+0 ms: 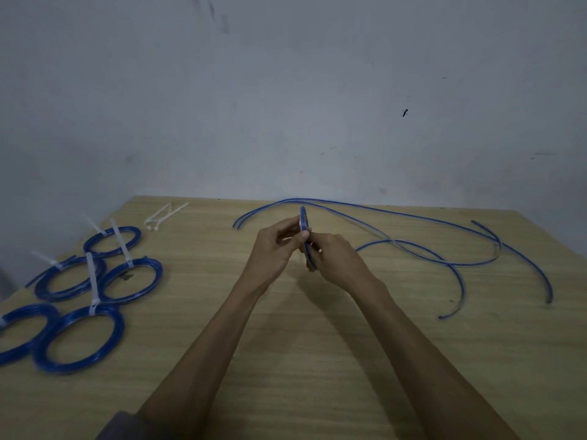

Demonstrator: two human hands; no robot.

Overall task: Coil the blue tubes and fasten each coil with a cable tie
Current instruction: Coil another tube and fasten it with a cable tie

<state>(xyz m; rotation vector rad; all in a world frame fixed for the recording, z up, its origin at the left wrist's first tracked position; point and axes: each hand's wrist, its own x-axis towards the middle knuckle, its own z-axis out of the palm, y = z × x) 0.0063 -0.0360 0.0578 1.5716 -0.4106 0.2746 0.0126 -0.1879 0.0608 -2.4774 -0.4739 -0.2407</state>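
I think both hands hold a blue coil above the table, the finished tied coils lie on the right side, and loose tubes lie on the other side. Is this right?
Not quite. The head view shows the finished tied coils on the left side of the table, and the loose tubes on the right. The rest holds: the left hand and right hand hold a blue coil above the table.

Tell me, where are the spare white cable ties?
In the head view, the spare cable ties lie at the table's far left, beyond the finished coils.

1. A plain work room, its exact kind unclear: a bare, scuffed grey wall [286, 90] stands behind the counter [286, 344].
2. The counter is light wood-grain, pushed against that wall.
3. Tied blue tube coils [79, 338] at left and spare cable ties [163, 214] suggest bench assembly.
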